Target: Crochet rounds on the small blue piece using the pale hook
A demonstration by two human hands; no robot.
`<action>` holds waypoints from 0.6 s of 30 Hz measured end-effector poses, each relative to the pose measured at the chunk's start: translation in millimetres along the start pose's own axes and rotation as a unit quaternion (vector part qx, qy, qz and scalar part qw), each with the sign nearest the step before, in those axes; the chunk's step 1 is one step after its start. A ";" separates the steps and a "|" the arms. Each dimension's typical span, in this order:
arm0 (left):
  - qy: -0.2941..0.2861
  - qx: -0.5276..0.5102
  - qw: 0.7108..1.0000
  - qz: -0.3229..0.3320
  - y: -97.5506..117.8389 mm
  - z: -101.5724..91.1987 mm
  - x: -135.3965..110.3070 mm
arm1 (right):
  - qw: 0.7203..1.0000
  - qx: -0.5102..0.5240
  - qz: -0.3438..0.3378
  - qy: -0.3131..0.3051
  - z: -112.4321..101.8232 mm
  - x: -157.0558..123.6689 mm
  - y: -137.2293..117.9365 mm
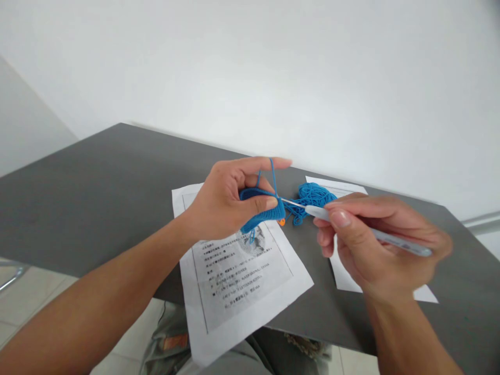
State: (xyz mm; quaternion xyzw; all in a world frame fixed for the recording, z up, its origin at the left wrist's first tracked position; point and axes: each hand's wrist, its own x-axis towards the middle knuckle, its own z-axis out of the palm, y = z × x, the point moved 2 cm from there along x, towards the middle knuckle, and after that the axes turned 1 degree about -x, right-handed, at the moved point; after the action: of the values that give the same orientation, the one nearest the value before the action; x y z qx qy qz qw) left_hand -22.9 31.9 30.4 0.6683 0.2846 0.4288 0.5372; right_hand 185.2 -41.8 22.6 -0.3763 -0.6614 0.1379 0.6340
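Observation:
My left hand (230,200) pinches a small blue crocheted piece (262,211) between thumb and fingers, with a strand of blue yarn looped over the raised index finger. My right hand (375,242) is closed around a pale crochet hook (351,224), held like a pen. The hook's thin metal tip reaches into the top edge of the blue piece. A loose heap of blue yarn (312,197) lies on the table just behind the hook. A small orange marker (281,222) hangs by the piece's lower right edge.
A printed sheet (238,284) lies on the dark grey table (97,182) under my left hand and overhangs the near edge. A second sheet (346,276) lies under my right hand. A white wall stands behind the table.

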 end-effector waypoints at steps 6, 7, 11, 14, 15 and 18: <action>0.120 0.039 0.992 0.011 -4.2 5.9 -3.6 | 0.968 -0.158 -0.184 -0.062 11.8 -5.0 3.2; 0.121 0.042 0.992 0.013 -4.9 7.1 -4.3 | 0.964 -0.171 -0.194 -0.067 12.1 -5.0 3.9; 0.139 0.048 0.989 0.015 -5.3 10.6 -6.6 | 0.944 -0.212 -0.237 -0.084 12.9 -8.0 2.8; 0.149 0.038 0.988 0.014 -5.1 11.6 -6.9 | 0.921 -0.275 -0.251 -0.114 13.3 -12.3 0.2; 0.147 0.033 0.988 0.015 -5.1 11.4 -6.5 | 0.912 -0.297 -0.254 -0.123 13.1 -13.3 -0.7; 0.138 0.024 0.990 0.019 -5.3 9.4 -4.9 | 0.896 -0.322 -0.276 -0.133 12.0 -14.0 -4.2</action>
State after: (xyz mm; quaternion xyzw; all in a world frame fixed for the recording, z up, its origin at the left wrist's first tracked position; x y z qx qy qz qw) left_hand -16.5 24.7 23.4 0.6211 0.3533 0.5201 0.4679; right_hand 171.3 -50.5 13.2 -0.3400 -0.8253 -0.2141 0.3968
